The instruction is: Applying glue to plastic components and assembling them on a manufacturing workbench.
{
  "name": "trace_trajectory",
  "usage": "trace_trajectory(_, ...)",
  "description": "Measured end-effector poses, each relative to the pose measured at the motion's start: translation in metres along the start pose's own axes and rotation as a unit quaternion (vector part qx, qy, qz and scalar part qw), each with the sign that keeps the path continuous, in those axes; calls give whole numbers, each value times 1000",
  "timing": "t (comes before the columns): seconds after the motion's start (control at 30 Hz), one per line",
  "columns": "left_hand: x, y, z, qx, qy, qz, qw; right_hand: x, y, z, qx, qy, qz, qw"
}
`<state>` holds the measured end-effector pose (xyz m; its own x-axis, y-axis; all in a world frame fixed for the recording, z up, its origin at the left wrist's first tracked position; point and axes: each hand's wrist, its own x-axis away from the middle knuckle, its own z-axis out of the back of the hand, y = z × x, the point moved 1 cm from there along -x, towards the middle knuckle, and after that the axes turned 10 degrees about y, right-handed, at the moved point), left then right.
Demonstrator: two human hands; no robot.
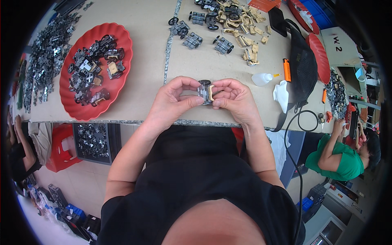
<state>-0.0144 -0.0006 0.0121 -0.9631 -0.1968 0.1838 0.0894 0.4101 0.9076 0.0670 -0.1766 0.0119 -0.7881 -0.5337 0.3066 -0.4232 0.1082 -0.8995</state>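
Note:
Close to the table's near edge, both my hands pinch one small grey toy vehicle chassis point(203, 92) with a black wheel at its top. My left hand point(173, 100) grips its left side between thumb and fingers. On its right side sits a tan plastic part point(210, 93), pinched by my right hand point(236, 100); whether that part is fully seated on the chassis I cannot tell. Farther out lie several grey chassis pieces point(192, 40) with black wheels, beside a loose heap of tan parts point(245, 25).
A red scalloped tray point(122, 73) of assembled pieces stands at left, with a heap of small grey parts point(49, 49) beyond. To the right are a white squeeze bottle point(261, 79), an orange lighter-like item point(286, 69), a black bag point(304, 65) and a cable. Another person in green point(337, 159) works at far right.

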Motion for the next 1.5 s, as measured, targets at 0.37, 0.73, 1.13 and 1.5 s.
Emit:
trace_trajectory(0.37, 0, 0, -1, -14, -9, -3, 1000, -2, -11, 1, 90, -14, -20, 996)
trace_trajectory(0.73, 0, -2, -1, -8, 12, -7, 1000, 1, -4, -6, 8, 17, 1, 1000)
trace_trajectory(1.13, 3, -10, -7, 20, 43, -67, 997, 10, -3, -18, 156, 8, 121, 980)
trace_trajectory(1.5, 2, 9, 4, -247, 23, -151, 957, 6, 5, -8, 219, -39, 201, 954)
